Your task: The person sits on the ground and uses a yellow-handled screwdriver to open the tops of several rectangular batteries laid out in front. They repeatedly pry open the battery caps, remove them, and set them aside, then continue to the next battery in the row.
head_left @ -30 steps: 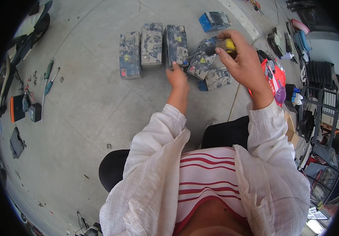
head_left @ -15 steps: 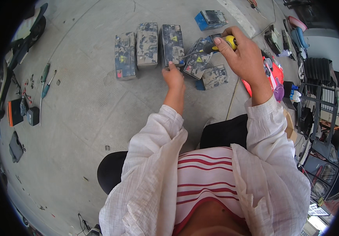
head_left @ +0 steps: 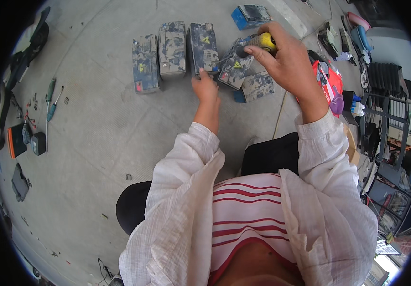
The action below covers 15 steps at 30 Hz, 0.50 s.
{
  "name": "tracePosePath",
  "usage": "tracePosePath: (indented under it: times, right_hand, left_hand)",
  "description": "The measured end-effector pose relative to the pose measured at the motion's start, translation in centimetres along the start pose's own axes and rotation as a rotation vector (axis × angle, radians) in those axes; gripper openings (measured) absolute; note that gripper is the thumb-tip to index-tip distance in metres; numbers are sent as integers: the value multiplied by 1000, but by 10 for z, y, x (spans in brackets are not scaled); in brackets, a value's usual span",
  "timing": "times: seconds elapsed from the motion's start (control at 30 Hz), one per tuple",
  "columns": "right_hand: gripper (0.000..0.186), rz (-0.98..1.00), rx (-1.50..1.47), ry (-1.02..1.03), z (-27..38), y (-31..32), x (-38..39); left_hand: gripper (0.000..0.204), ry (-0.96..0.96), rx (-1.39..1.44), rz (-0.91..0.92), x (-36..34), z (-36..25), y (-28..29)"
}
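Several dusty, camouflage-patterned block batteries stand on the concrete floor in front of me. My left hand (head_left: 206, 91) rests its fingertips on the near end of the dark middle battery (head_left: 204, 44) and steadies it; some of its fingers are hidden. My right hand (head_left: 287, 61), closed, grips a yellow-and-black screwdriver (head_left: 267, 43). Its shaft points left toward the near right corner of that battery; the tip is hard to make out. Under the screwdriver lies a tilted battery (head_left: 236, 66), and another battery (head_left: 258, 87) sits just nearer to me.
Two more batteries, the patterned battery (head_left: 172, 47) and the outer battery (head_left: 145, 64), stand to the left. A blue-sided battery (head_left: 250, 17) is farther off. Long screwdrivers (head_left: 52, 108) lie on the left floor. A red bag (head_left: 332, 86) and a metal rack (head_left: 384, 124) are at right.
My right hand and the screwdriver have shifted slightly left and up in the picture. The view has moved a little, so the batteries appear higher and farther left. My left hand stays at the same battery.
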State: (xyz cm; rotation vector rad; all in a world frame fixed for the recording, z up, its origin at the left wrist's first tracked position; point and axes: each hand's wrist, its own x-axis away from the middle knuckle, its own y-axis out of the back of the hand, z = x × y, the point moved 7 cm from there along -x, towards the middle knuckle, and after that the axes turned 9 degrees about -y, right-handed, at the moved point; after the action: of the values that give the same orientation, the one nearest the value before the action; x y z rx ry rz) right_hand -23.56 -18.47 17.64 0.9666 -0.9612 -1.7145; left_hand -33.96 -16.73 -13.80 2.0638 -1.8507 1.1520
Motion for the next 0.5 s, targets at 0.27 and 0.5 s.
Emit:
tracePosePath:
  times: [0.27, 0.5]
  right_hand:
    - [44, -102, -188, 79, 1, 1, 3]
    - [39, -154, -42, -27, -13, 1, -4]
  left_hand:
    - [32, 12, -12, -11, -2, 3, 0]
    - [31, 43, -37, -10, -1, 2, 2]
